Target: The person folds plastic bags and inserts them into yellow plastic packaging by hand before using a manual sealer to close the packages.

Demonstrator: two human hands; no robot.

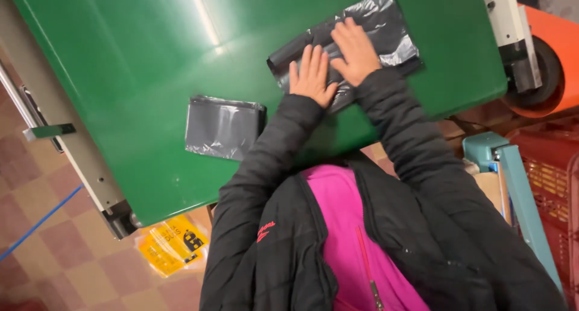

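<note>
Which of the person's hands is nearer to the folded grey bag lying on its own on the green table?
Left. The left hand presses flat on the other grey plastic bag, just up-right of the folded bag; the right hand lies farther off.

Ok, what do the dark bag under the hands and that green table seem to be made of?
The dark bag looks like thin glossy plastic film: it wrinkles and shines. The green table seems smooth, painted or coated, with a light streak reflected; metal or laminate, I cannot tell.
</note>
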